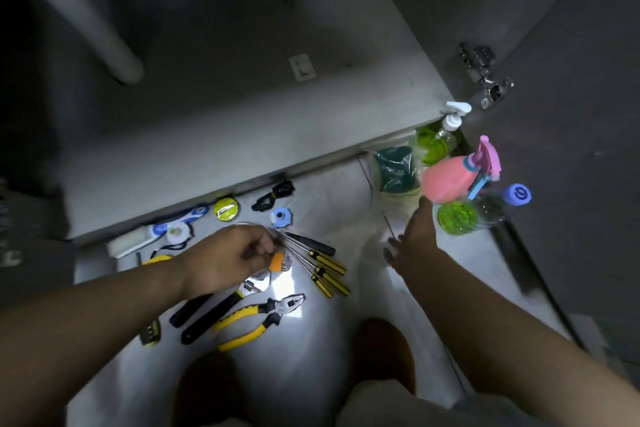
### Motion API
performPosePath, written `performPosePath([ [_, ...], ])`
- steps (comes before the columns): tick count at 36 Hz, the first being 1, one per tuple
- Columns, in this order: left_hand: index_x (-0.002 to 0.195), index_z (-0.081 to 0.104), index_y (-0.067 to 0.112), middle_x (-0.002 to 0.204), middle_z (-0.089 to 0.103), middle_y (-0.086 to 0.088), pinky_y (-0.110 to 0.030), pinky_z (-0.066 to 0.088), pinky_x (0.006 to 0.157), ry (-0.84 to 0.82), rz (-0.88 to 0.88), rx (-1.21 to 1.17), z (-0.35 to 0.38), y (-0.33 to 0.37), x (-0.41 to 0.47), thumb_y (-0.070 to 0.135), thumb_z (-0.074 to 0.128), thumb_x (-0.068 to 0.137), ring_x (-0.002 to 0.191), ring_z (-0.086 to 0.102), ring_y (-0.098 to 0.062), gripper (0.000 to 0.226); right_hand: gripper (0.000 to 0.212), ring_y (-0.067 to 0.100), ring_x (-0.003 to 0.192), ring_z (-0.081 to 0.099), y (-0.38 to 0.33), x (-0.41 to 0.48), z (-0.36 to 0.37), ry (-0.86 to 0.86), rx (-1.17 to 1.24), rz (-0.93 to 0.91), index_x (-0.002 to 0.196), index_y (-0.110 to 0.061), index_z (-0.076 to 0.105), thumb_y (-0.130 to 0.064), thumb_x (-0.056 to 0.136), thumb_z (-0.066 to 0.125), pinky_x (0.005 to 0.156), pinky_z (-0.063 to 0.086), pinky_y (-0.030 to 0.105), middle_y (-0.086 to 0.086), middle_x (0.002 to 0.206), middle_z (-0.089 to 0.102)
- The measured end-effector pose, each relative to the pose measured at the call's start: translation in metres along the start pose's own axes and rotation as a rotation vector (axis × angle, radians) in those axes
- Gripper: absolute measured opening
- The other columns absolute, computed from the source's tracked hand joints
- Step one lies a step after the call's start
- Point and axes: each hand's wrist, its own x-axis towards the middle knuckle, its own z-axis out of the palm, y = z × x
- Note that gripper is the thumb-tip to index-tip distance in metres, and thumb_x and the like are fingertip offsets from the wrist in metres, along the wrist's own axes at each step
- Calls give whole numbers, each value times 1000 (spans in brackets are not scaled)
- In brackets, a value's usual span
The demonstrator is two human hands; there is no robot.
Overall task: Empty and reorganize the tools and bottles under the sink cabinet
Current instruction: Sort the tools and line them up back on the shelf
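Tools lie on the pale floor in front of the open cabinet (pixel 242 107). My left hand (pixel 235 258) curls its fingers around the thin metal shafts of the yellow-and-black screwdrivers (pixel 327 270), next to a small orange piece (pixel 277 262). Yellow-handled pliers (pixel 258 317) and a black-handled wrench (pixel 214 310) lie just below that hand. My right hand (pixel 410 241) hovers with relaxed fingers beside the pink spray bottle (pixel 453 177), holding nothing. Green bottles (pixel 455 217) and a blue-capped clear bottle (pixel 516 196) stand close by.
A grey drain pipe (pixel 86 17) slants down inside the cabinet at the left. The open door (pixel 571 114) with its hinge (pixel 485 80) stands to the right. A yellow-green tape measure (pixel 225 208), black cable bundle (pixel 275 194), blue tape roll (pixel 281 217) and white-blue items (pixel 166 230) line the cabinet edge.
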Motion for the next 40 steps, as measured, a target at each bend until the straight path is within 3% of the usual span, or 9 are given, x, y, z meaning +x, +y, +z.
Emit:
performPosePath([
  [5,113,63,29,107,66,13,-24,48,91,-137,-92,282,-41,-1,-54,32,60,97,99,62,-6,16,39,28,84,62,14,-40,-2,-344,-329,179,111,-6,58,-42,95,56,71,51,36,15,99,64],
  [9,119,59,33,106,63,16,-21,45,83,-178,-199,470,-71,3,-98,43,59,96,95,59,-8,25,31,26,88,70,-7,-81,21,-584,-822,-120,117,-10,65,-29,94,64,87,60,43,11,103,71],
  [12,125,60,30,120,67,6,-20,43,81,-180,-257,537,-87,2,-121,41,58,98,103,62,-13,30,26,22,93,72,-34,-119,39,-697,-1174,-361,118,-20,64,-35,97,61,72,59,33,10,111,71],
  [16,129,57,31,128,62,4,-27,47,91,-148,-325,544,-101,-10,-136,47,55,98,113,60,-18,35,23,20,100,69,-64,-155,60,-792,-1614,-541,120,-28,62,-38,100,55,76,56,31,4,116,68],
  [22,135,54,29,133,60,2,-31,48,97,-161,-307,546,-88,-46,-121,46,53,99,118,59,-19,40,32,17,104,67,-65,-161,98,-718,-2096,-551,131,-32,58,-36,99,58,86,57,35,0,122,62],
  [26,145,44,34,140,47,-4,-28,44,96,-210,-283,531,-71,-71,-98,36,56,98,121,57,-23,48,37,21,106,66,-34,-138,123,-740,-2257,-599,136,-31,56,-34,99,58,83,55,32,4,129,61],
  [29,154,31,36,153,32,-6,-31,45,99,-195,-274,522,-57,-89,-77,28,55,99,127,55,-27,61,38,26,119,60,-3,-118,135,-804,-2376,-807,137,-19,57,-29,100,56,98,47,33,7,136,59],
  [34,160,4,38,169,5,-3,-34,43,105,-130,-276,532,-31,-119,-43,16,49,98,149,33,-27,81,56,30,126,49,37,-76,144,-879,-2471,-973,149,-19,36,-29,99,58,104,44,36,15,145,35],
  [40,157,21,36,166,13,-10,-39,48,94,64,-381,411,-2,-151,-22,12,55,90,131,53,-36,78,49,35,115,56,66,-31,148,-714,-2405,-1242,143,-15,43,-19,97,58,90,51,44,18,145,37],
])
